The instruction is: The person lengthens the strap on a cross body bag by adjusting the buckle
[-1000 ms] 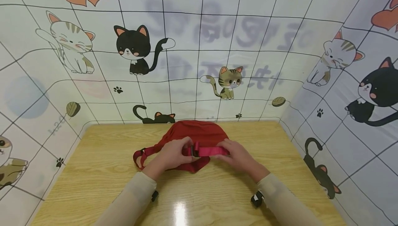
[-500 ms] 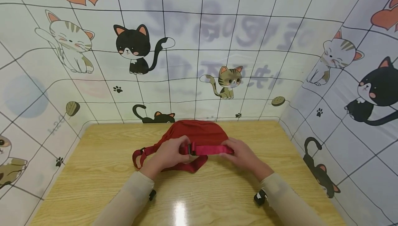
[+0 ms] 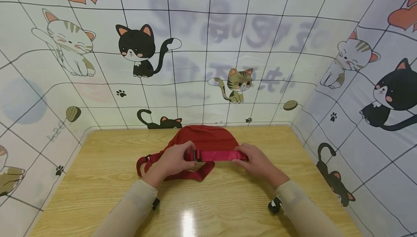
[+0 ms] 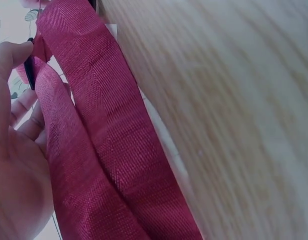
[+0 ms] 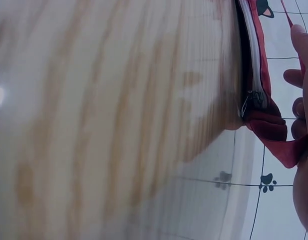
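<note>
A red waist bag [image 3: 208, 137] lies at the back of the table, its strap lifted in front of it. My left hand [image 3: 174, 160] pinches the strap at a black slide buckle [image 3: 197, 156]; the left wrist view shows the thumb on that buckle [image 4: 29, 70] and two layers of strap webbing [image 4: 109, 110] beside the palm. My right hand [image 3: 257, 161] grips the strap farther right, and the pinkish-red strap [image 3: 218, 156] runs taut between both hands. In the right wrist view the bag's zipper [image 5: 254, 55] shows, with webbing leading to the fingers.
A loop of strap [image 3: 142, 166] lies on the table to the left, and another slack length [image 3: 203, 171] hangs below the left hand. The wooden table [image 3: 208, 204] ends at a cat-patterned cloth wall [image 3: 195, 48]. Small black devices [image 3: 275, 205] sit at both wrists.
My hands have drawn apart, the left going left with the buckle and the right going right. The stretch of strap between them is longer. The bag has hardly moved.
</note>
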`<state>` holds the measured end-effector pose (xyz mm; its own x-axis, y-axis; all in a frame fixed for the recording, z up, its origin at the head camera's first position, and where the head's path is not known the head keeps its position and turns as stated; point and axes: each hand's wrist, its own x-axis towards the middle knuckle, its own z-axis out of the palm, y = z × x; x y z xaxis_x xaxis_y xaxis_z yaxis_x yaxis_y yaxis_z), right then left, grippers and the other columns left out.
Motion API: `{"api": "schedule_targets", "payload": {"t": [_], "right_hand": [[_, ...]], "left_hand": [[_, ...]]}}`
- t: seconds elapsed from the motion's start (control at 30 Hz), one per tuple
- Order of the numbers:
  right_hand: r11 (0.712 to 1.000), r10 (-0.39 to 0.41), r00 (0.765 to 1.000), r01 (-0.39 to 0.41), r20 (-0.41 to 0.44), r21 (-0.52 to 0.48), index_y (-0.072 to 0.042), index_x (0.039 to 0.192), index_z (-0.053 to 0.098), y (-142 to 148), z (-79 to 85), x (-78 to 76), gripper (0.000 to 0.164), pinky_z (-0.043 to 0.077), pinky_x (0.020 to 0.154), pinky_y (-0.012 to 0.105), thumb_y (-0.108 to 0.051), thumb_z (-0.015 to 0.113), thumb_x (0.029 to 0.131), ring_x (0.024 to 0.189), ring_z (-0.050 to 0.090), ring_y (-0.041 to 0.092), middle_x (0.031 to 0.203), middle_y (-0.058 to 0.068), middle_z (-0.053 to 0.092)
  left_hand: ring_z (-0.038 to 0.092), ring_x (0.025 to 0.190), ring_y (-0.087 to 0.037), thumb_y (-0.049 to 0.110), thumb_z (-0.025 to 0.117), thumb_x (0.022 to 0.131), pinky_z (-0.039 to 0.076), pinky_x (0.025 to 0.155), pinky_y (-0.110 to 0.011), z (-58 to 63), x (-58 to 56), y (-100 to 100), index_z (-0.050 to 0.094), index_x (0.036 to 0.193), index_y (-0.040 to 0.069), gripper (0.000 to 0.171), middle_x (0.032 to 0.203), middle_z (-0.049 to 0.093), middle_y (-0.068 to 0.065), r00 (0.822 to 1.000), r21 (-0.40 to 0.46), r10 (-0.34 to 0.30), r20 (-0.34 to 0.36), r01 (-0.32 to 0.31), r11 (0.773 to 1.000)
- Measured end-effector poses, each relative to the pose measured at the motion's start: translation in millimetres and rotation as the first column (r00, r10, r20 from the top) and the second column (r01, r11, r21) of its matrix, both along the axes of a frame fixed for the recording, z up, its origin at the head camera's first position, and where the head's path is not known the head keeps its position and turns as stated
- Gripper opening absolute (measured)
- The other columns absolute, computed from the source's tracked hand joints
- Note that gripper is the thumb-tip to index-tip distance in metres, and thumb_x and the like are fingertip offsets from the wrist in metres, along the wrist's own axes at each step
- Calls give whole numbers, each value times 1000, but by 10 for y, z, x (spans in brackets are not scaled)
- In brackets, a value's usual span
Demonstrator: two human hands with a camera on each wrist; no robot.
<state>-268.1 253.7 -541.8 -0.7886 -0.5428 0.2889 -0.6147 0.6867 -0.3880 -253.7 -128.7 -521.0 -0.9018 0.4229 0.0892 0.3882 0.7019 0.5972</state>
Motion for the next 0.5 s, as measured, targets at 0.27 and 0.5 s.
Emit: {"api": "schedule_targets", "payload": {"t": [0.27,0.5], "right_hand": [[1000,7,1000,-7,-11,-4,-22,126,75,52,7,-9,33,45,73,31,-41,85,100,86,54,11,102,-13,60],[1000,8,1000,-8,3,-6,-23,126,74,77,5,-18,32,45,72,31,-41,83,101,85,53,11,100,-14,59]], "left_hand": [[60,78,-13,33,91,89,50,70,-36,20,14,-34,63,121,31,42,87,63,12,1000,0,2,6,-2,1000],[59,76,-12,34,90,90,51,69,-36,10,11,-54,63,121,31,42,88,63,14,1000,-6,2,-18,-2,1000]]}}
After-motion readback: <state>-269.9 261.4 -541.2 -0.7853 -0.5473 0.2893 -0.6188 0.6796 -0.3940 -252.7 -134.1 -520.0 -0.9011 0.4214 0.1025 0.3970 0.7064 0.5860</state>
